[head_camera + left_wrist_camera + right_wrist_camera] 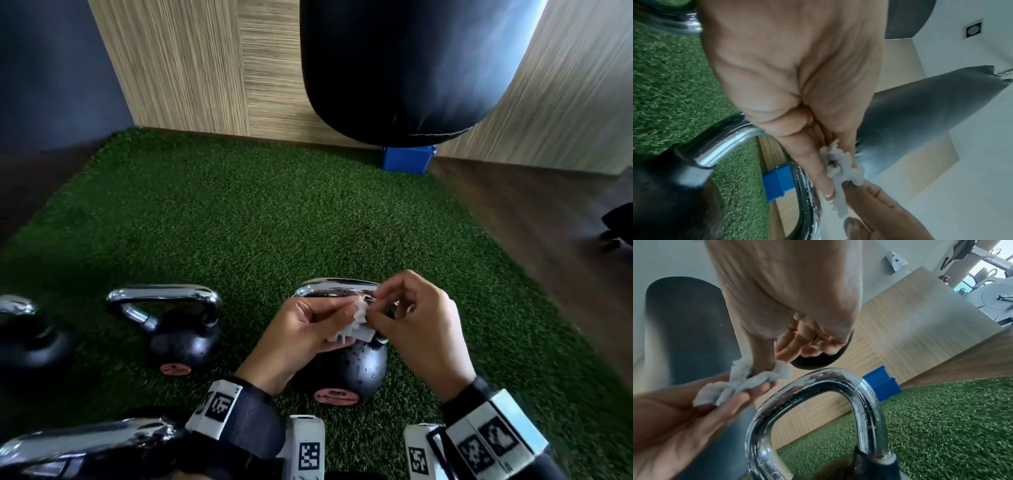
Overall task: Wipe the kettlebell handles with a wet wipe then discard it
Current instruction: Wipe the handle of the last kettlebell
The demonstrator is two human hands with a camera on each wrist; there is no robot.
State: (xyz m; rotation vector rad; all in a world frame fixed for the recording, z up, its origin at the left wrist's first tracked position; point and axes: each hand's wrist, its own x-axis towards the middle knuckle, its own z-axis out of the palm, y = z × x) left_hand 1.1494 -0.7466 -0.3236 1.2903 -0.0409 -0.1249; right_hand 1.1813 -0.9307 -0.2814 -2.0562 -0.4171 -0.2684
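Note:
A crumpled white wet wipe (356, 329) is held between both hands just above the middle kettlebell. My left hand (342, 322) pinches it between thumb and fingers from the left. My right hand (375, 310) pinches its other end with thumb and fingertips. In the right wrist view the wipe (748, 379) bunches across the left fingers, beside the wet chrome handle (838, 378). That kettlebell's black body (363, 366) stands on the turf, with droplets on it. The wipe (840, 164) hangs apart from the handle (725, 142) in the left wrist view.
A second kettlebell (171, 325) stands to the left, a third (24, 342) at the far left, and another chrome handle (85, 442) lies at the bottom left. A black punching bag (394, 68) hangs ahead above a blue box (407, 157). Green turf (239, 212) covers the floor.

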